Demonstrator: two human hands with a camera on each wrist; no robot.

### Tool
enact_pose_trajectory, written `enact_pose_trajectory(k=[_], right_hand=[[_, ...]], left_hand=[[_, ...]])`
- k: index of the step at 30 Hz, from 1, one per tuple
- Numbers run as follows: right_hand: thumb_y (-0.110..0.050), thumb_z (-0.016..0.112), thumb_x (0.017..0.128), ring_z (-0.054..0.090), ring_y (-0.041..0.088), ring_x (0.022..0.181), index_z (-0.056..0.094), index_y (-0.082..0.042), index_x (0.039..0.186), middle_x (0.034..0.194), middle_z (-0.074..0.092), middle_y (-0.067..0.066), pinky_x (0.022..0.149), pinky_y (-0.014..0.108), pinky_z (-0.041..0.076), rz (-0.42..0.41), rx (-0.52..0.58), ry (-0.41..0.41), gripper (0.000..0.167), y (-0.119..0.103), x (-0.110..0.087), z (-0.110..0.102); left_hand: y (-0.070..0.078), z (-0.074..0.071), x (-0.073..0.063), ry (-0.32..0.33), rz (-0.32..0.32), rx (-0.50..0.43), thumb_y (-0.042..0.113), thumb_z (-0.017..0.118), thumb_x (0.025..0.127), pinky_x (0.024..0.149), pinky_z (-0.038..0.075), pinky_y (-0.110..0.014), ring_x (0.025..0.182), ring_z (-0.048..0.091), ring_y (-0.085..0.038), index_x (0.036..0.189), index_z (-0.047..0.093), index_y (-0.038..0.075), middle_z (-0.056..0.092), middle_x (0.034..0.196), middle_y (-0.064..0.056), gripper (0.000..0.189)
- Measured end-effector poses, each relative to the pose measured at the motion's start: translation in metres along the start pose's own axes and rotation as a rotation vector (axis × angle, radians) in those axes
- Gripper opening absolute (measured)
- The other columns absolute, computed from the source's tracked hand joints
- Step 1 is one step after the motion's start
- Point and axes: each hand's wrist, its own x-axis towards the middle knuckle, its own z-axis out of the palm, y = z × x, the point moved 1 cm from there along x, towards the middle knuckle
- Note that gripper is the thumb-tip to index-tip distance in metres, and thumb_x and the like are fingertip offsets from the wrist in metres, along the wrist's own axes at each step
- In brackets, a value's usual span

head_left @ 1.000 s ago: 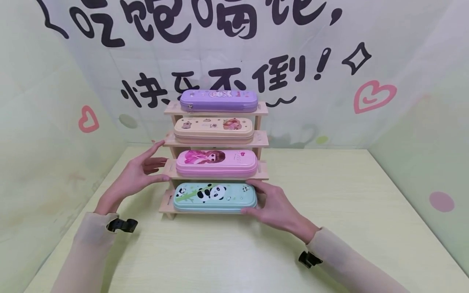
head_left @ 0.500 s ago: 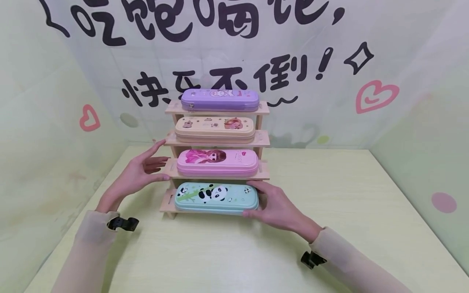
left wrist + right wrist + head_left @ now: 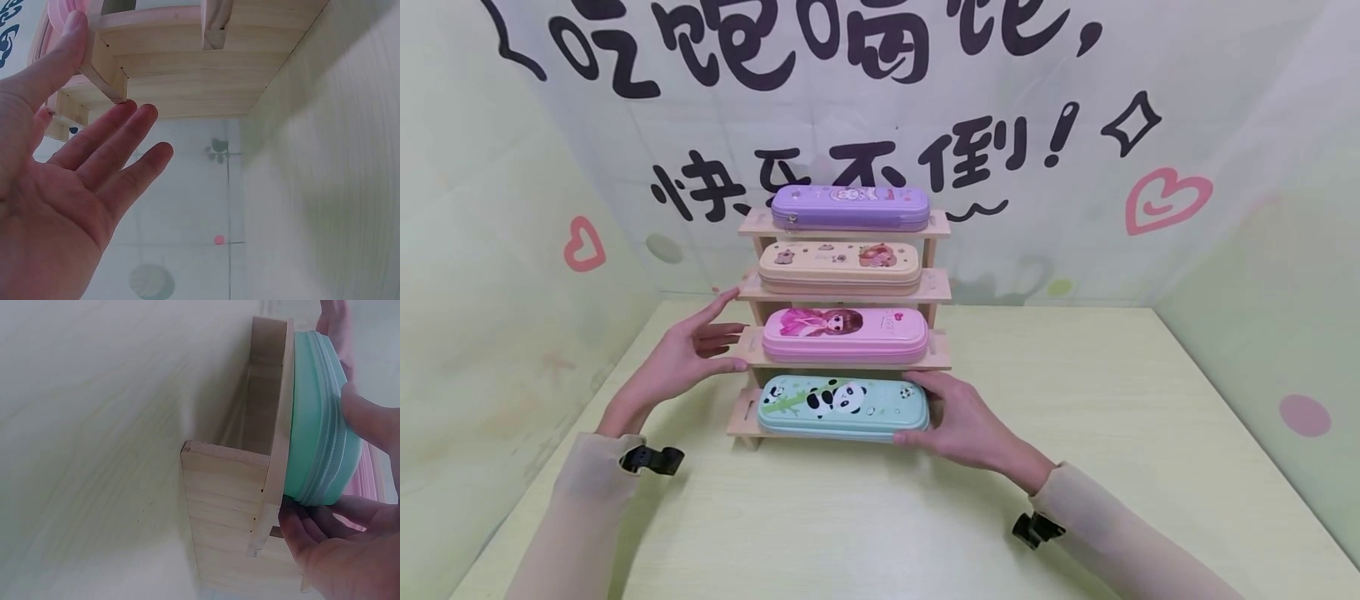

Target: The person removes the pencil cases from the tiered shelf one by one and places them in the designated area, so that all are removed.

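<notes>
Mint-green and smooth, with a panda and bamboo printed on its lid, a rounded oblong zip case (image 3: 842,408) is grasped at its right end by the right hand (image 3: 962,421). The thumb lies against its front edge, across from the zip in the right wrist view, while the other fingers bend around the end. The left hand (image 3: 673,362) grasps nothing: its fingers are extended, and the thumb and forefinger touch the left side of a pale, unpainted wooden four-step rack (image 3: 939,285). The mint-green case lies on the lowest step of this rack, lid up.

One step above lies a pink rounded case (image 3: 880,337) printed with a long-haired doll figure; above that, a cream case (image 3: 820,271) with small pictures; on the top step, a purple case (image 3: 850,217) with a zip pull near its left end. All run lengthwise along their steps.

Farther out, cream sleeves (image 3: 1120,533) cover the forearms, each with a black clip-like piece (image 3: 655,460) near the cuff. The rack stands on a pale yellow-green wood-grain table (image 3: 850,525), before a white backdrop (image 3: 1060,225) bearing large black characters and pink hearts.
</notes>
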Motion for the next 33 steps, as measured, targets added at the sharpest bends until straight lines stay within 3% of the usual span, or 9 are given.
enact_pose_trajectory(k=[6,17,27,33], right_hand=[[-0.03,0.099,0.074,0.053,0.033,0.138,0.058,0.001,0.148,0.151,0.057,0.012,0.115,0.052,0.046,0.007,-0.02,0.006,0.09,0.001,-0.002,-0.001],[-0.031,0.101,0.072,0.065,0.021,0.107,0.065,-0.002,0.141,0.14,0.063,0.009,0.095,0.043,0.057,0.026,0.033,0.014,0.083,0.006,-0.009,-0.008],[-0.029,0.101,0.071,0.066,0.023,0.108,0.067,-0.004,0.139,0.123,0.065,0.004,0.099,0.053,0.057,0.03,0.116,0.025,0.08,0.017,-0.016,-0.014],[-0.029,0.101,0.072,0.065,0.02,0.106,0.068,-0.006,0.138,0.121,0.065,0.002,0.1,0.049,0.057,0.015,0.127,0.027,0.076,0.021,-0.02,-0.018]], left_hand=[[0.0,-0.001,0.0,0.001,-0.018,0.004,0.013,0.09,0.086,0.106,0.052,-0.05,0.132,0.059,-0.043,0.169,0.023,0.04,0.055,0.15,-0.027,0.109],[-0.001,-0.001,0.0,0.003,-0.009,0.004,0.012,0.09,0.086,0.106,0.052,-0.049,0.132,0.059,-0.043,0.169,0.024,0.039,0.055,0.149,-0.027,0.109],[0.0,-0.001,0.0,0.007,-0.006,0.001,0.012,0.089,0.086,0.105,0.051,-0.052,0.132,0.06,-0.042,0.169,0.024,0.038,0.056,0.147,-0.028,0.108],[-0.002,0.0,0.0,0.01,-0.008,0.004,0.011,0.09,0.086,0.105,0.052,-0.053,0.131,0.06,-0.043,0.169,0.025,0.038,0.057,0.146,-0.028,0.108]])
